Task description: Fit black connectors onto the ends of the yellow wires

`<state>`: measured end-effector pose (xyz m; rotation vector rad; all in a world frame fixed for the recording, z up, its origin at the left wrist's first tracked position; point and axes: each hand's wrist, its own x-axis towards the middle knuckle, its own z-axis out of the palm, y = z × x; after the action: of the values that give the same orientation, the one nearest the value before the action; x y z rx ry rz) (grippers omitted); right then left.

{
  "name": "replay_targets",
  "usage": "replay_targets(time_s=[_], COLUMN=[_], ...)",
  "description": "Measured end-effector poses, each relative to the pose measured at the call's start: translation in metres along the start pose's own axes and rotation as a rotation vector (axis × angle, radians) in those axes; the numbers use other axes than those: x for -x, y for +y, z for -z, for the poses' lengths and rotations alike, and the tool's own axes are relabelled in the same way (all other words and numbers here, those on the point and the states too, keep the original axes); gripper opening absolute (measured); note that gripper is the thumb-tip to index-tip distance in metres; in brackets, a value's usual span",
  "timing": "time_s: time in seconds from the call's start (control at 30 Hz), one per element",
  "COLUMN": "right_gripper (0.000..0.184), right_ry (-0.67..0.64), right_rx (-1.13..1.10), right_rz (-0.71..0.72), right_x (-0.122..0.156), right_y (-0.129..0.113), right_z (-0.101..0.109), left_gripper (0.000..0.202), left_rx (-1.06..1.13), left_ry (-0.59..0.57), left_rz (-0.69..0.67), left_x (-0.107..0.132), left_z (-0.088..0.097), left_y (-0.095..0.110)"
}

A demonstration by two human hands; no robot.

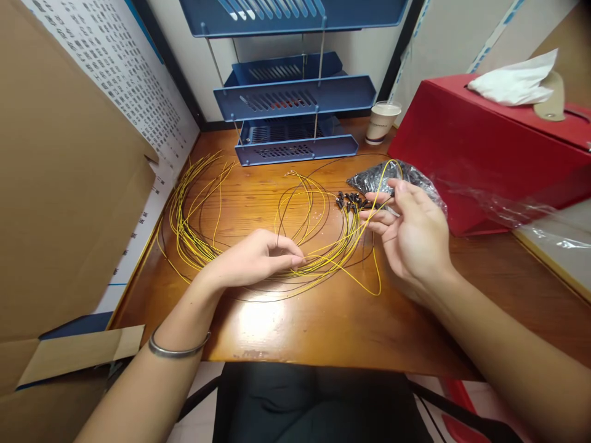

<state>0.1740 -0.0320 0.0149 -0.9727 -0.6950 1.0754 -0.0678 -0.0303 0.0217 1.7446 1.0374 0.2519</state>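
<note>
My left hand point(258, 258) rests on the wooden desk point(323, 320), fingertips pinched on a bundle of thin yellow wires point(323, 255). My right hand point(410, 237) is raised just above the desk, its fingers curled around a single yellow wire point(385, 178) that loops up over them. A cluster of small black connectors point(351, 200) at the wire ends lies just left of its fingertips. A second loose heap of yellow wires point(189, 215) lies at the desk's left side.
A clear bag of dark parts point(392, 175) lies behind my right hand. A red box point(484, 160) with a tissue on top stands at right. Blue stacked letter trays point(295, 104) and a paper cup point(382, 122) sit at the back. Cardboard point(60, 184) walls the left.
</note>
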Motion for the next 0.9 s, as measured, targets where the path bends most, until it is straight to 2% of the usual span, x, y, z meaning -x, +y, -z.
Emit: replay_targets(time_s=[0.17, 0.5, 0.67, 0.8, 0.9], right_gripper=[0.011, 0.007, 0.008, 0.012, 0.016], right_ry=[0.019, 0.073, 0.071, 0.058, 0.043], right_rx=[0.006, 0.018, 0.011, 0.024, 0.052], right_rz=[0.007, 0.057, 0.066, 0.050, 0.030], right_x=[-0.003, -0.010, -0.013, -0.011, -0.008], right_y=[-0.001, -0.005, -0.006, -0.005, -0.004], right_z=[0.001, 0.006, 0.009, 0.007, 0.004], left_gripper=[0.029, 0.021, 0.018, 0.024, 0.037], left_rx=[-0.047, -0.056, -0.170, -0.235, -0.252], left_ry=[-0.007, 0.008, 0.016, -0.046, -0.158], left_rz=[0.039, 0.057, 0.040, 0.014, -0.004], left_x=[0.000, -0.001, -0.004, -0.004, -0.002], left_z=[-0.001, -0.002, -0.004, -0.002, 0.014], left_y=[0.001, 0.002, 0.000, 0.008, 0.019])
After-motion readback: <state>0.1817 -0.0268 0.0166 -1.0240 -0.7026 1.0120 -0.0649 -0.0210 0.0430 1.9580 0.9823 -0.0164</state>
